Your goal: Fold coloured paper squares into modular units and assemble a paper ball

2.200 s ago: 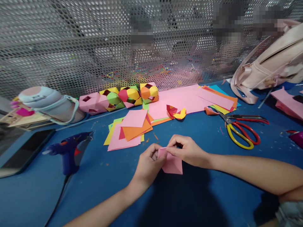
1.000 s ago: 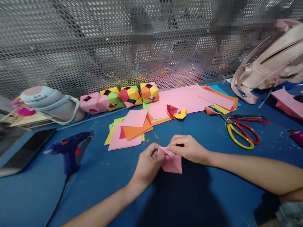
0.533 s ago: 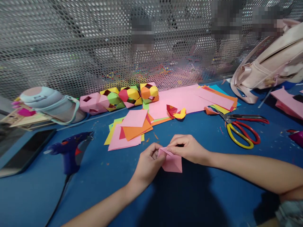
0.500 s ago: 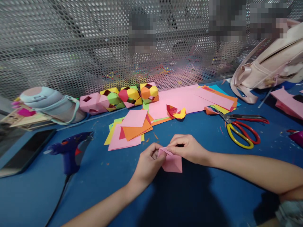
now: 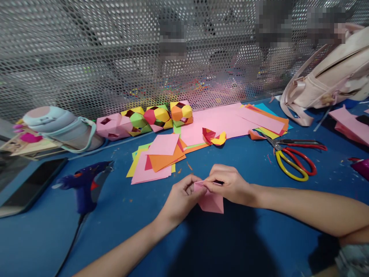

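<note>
A small folded pink paper piece (image 5: 211, 201) lies on the blue table (image 5: 245, 238) in front of me. My left hand (image 5: 181, 198) pinches its left top corner. My right hand (image 5: 229, 184) presses and pinches its top edge from the right. Both hands are closed on the paper. Just beyond them lies a loose stack of pink, orange, yellow and green paper squares (image 5: 158, 157).
Folded paper balls (image 5: 157, 115) line the mesh wall. A blue glue gun (image 5: 85, 182) stands at left, near a phone (image 5: 31, 181) and a pale bottle (image 5: 57, 127). Scissors (image 5: 294, 157), large pink sheets (image 5: 227, 119) and a pink bag (image 5: 331, 77) are at right.
My hands and the pink paper have barely shifted. The fingers of my right hand have pressed lower onto the paper's top edge.
</note>
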Motion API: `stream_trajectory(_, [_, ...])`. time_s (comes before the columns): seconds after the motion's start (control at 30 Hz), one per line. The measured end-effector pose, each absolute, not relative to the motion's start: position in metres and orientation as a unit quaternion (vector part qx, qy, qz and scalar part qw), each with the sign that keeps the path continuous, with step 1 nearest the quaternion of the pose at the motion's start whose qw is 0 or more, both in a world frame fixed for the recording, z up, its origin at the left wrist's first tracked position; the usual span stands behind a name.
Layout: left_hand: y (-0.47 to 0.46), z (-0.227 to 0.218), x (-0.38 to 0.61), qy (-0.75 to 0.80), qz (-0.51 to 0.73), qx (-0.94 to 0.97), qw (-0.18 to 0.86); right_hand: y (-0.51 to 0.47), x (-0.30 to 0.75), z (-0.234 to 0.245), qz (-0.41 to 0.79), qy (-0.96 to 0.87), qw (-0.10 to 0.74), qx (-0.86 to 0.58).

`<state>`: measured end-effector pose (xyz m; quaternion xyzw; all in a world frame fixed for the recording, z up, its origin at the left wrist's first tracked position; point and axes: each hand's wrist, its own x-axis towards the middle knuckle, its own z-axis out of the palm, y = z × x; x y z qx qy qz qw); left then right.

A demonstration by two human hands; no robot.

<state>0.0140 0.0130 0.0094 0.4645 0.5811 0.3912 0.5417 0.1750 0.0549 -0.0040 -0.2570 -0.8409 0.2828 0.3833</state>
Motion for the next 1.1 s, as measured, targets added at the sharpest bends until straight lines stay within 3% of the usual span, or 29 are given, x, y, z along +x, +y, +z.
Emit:
stream_trajectory(0.37, [0.014, 0.005, 0.009, 0.560, 0.406, 0.567, 0.447, 0.054, 0.173, 0.005, 0.340, -0.833, 0.377, -0.220])
stream_trajectory(0.73, [0.012, 0.003, 0.011, 0.527, 0.396, 0.644, 0.389, 0.051, 0.171, 0.007, 0.251, -0.881, 0.348, -0.200])
stream_trajectory(1.1, [0.012, 0.003, 0.010, 0.585, 0.441, 0.548, 0.404, 0.057, 0.173, 0.002, 0.279, -0.835, 0.373, -0.293])
